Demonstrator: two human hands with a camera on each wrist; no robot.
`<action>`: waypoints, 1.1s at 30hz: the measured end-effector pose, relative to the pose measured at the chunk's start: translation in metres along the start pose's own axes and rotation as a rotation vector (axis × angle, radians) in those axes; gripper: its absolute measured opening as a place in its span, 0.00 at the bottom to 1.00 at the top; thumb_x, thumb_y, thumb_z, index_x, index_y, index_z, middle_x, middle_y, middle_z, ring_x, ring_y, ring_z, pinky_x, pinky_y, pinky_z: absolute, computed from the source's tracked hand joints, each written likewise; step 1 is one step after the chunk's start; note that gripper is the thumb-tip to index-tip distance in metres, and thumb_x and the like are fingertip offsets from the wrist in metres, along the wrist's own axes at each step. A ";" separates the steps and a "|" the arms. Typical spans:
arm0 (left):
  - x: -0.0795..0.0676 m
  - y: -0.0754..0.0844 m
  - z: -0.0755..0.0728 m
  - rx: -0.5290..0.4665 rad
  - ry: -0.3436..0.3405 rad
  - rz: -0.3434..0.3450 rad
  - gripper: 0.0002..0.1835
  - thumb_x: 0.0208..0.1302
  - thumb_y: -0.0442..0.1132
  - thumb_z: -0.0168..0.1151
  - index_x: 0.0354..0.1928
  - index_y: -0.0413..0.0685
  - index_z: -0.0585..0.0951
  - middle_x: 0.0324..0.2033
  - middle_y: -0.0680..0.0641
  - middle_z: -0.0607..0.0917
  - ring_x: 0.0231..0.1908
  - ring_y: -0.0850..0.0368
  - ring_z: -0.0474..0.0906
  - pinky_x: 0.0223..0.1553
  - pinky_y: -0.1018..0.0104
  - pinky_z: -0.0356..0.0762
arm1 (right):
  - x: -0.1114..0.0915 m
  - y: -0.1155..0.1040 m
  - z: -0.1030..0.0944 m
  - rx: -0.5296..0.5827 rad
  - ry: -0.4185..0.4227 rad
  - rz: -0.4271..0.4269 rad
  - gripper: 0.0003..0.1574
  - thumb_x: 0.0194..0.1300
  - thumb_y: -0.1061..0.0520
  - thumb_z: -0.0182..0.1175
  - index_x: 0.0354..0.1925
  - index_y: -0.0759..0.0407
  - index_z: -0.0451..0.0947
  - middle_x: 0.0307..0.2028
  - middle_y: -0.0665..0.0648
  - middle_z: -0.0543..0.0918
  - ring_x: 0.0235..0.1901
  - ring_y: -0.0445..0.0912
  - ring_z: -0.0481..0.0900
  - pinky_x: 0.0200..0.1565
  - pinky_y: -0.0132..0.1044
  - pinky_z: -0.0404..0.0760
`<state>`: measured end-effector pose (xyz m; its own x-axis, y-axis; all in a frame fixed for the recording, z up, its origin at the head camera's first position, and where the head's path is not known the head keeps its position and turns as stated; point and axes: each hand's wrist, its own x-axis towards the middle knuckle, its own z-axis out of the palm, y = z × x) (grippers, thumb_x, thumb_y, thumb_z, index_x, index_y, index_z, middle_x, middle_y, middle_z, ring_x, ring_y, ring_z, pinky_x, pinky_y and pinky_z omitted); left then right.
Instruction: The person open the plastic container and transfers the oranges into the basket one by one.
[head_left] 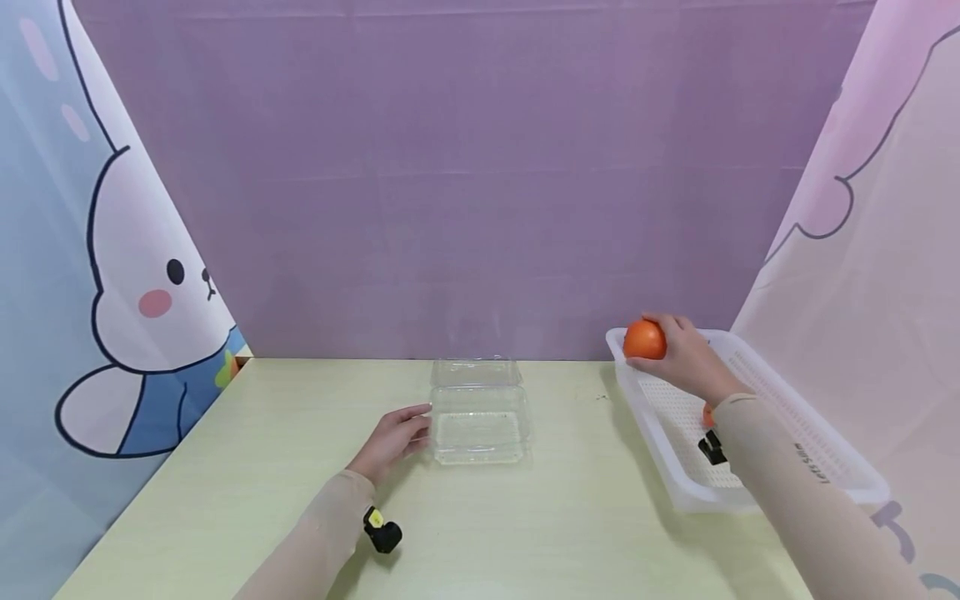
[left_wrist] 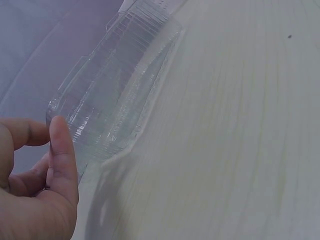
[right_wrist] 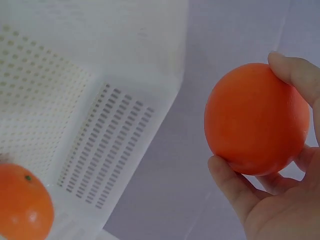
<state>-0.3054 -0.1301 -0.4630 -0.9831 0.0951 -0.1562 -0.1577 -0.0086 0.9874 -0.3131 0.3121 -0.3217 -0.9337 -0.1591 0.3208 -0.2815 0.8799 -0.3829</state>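
My right hand grips an orange above the far left corner of a white perforated basket. In the right wrist view, thumb and fingers curl round the sides of the fruit. A second orange lies inside the basket, mostly covered by the right arm in the head view. On the table, a clear plastic clamshell box stands with its lid folded back. At its left side, my left hand pinches the rim between thumb and forefinger, as the left wrist view shows.
The pale wooden table carries the box near its middle and the basket at the right. A purple cloth hangs along the back edge. Printed cloths with cartoon shapes flank both sides. Small dark specks lie between box and basket.
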 end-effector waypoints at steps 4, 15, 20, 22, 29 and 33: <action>-0.001 0.000 -0.001 -0.004 -0.005 0.010 0.22 0.64 0.36 0.54 0.60 0.38 0.69 0.44 0.36 0.74 0.41 0.51 0.73 0.43 0.63 0.77 | -0.002 0.011 0.000 0.001 -0.026 0.020 0.50 0.51 0.40 0.66 0.63 0.60 0.58 0.51 0.69 0.63 0.41 0.61 0.70 0.39 0.57 0.74; -0.003 0.000 -0.001 -0.010 -0.015 0.022 0.22 0.64 0.36 0.54 0.60 0.37 0.69 0.45 0.35 0.74 0.43 0.49 0.72 0.43 0.63 0.77 | -0.006 0.032 0.001 0.009 -0.045 0.048 0.50 0.51 0.40 0.66 0.63 0.63 0.57 0.51 0.71 0.63 0.44 0.62 0.67 0.42 0.58 0.72; -0.002 -0.001 -0.001 -0.012 -0.010 0.020 0.22 0.64 0.36 0.55 0.60 0.37 0.69 0.45 0.35 0.74 0.41 0.51 0.73 0.43 0.63 0.77 | -0.006 0.042 0.003 0.002 -0.065 0.062 0.50 0.51 0.40 0.65 0.62 0.64 0.57 0.51 0.71 0.64 0.46 0.62 0.65 0.42 0.57 0.71; -0.002 0.000 0.000 -0.011 -0.009 0.019 0.22 0.64 0.36 0.54 0.59 0.37 0.70 0.44 0.35 0.74 0.41 0.52 0.73 0.43 0.63 0.77 | -0.006 0.045 0.004 0.000 -0.074 0.065 0.51 0.51 0.40 0.65 0.62 0.65 0.57 0.50 0.72 0.64 0.46 0.62 0.64 0.41 0.56 0.71; 0.000 -0.001 0.000 -0.008 -0.011 0.011 0.22 0.64 0.35 0.54 0.59 0.37 0.70 0.44 0.35 0.74 0.40 0.53 0.73 0.41 0.65 0.77 | -0.005 0.053 0.007 -0.001 -0.116 0.096 0.52 0.51 0.38 0.65 0.62 0.65 0.57 0.49 0.72 0.64 0.44 0.61 0.65 0.40 0.54 0.72; 0.001 -0.001 0.000 -0.008 -0.005 0.008 0.22 0.64 0.36 0.54 0.59 0.37 0.70 0.44 0.36 0.74 0.38 0.55 0.73 0.41 0.66 0.77 | -0.003 0.056 0.008 -0.007 -0.138 0.106 0.52 0.50 0.39 0.66 0.62 0.67 0.57 0.49 0.72 0.64 0.44 0.61 0.65 0.39 0.53 0.72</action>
<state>-0.3060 -0.1304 -0.4638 -0.9839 0.1004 -0.1481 -0.1506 -0.0176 0.9884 -0.3279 0.3584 -0.3510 -0.9798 -0.1247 0.1562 -0.1784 0.8982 -0.4017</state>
